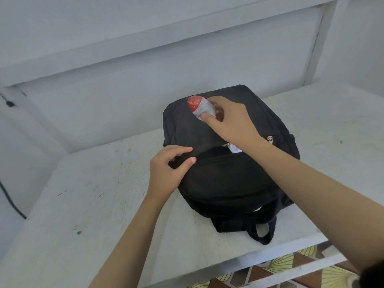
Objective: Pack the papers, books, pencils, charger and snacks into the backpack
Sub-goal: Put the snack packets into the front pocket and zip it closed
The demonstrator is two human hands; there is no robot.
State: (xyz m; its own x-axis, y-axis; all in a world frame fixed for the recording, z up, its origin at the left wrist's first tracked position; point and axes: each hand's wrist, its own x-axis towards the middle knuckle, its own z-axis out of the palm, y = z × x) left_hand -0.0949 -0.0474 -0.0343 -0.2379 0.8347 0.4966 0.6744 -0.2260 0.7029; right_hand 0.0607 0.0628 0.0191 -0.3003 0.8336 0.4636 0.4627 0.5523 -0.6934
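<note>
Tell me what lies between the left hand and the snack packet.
Head view: only black fabric of the backpack, which the left hand pinches at the pocket's edge; the right hand holds the snack packet above it.

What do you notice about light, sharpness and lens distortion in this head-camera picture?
Head view: soft, even, bluish light, faint shadows; wall ledges bow from the wide lens; the black backpack loses fabric detail; the snack packet in the right hand looks slightly blurred.
</note>
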